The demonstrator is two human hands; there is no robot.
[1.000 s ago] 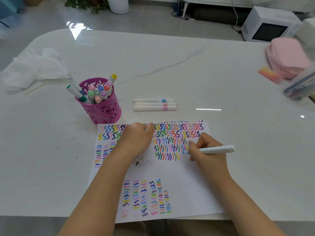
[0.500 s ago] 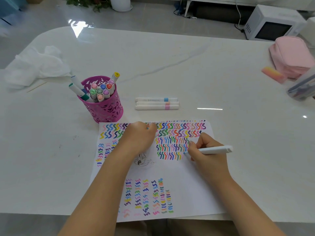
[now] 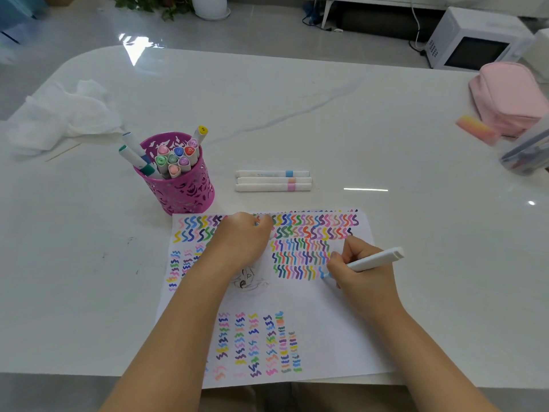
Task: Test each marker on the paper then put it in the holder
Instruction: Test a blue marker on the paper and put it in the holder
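A white paper (image 3: 315,304) covered in coloured squiggles lies at the table's near edge. My right hand (image 3: 361,275) grips a white marker (image 3: 375,259), its light-blue tip touching the paper at the right end of the lowest squiggle row. My left hand (image 3: 242,239) rests as a fist on the paper's upper part; a small bluish bit, maybe the cap, peeks from its fingers. A magenta cut-out holder (image 3: 181,188) with several capped markers stands just beyond the paper's top-left corner. Three white markers (image 3: 273,181) lie side by side behind the paper.
Crumpled white tissue (image 3: 62,114) lies at the far left. A pink pouch (image 3: 505,96), an orange-pink eraser (image 3: 475,129) and a clear case of pens (image 3: 525,153) sit at the far right. A white microwave (image 3: 472,40) stands on the floor beyond the table.
The right hand has drawn a short light-blue squiggle, and its tip has slid slightly down the paper. The left hand stays put on the sheet.
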